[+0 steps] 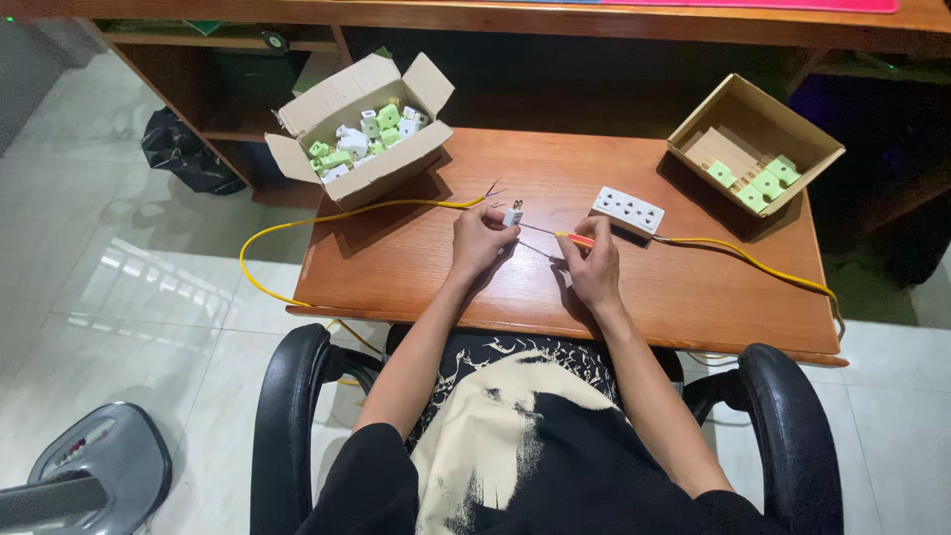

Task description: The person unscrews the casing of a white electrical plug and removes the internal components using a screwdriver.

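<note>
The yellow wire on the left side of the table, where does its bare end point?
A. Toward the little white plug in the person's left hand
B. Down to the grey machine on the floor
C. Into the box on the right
A. The yellow wire crosses the table and its bare end lies just beside the white plug that the left hand holds.

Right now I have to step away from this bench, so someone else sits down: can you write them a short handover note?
Left hand holds a small white plug above the wooden table. Right hand holds an orange-handled screwdriver, tip toward the plug. A yellow cable lies left, bare ends near the plug; a white socket strip sits right. Left box is full of green and white parts; right box holds a few green ones. Cable not yet joined to the plug.
</note>
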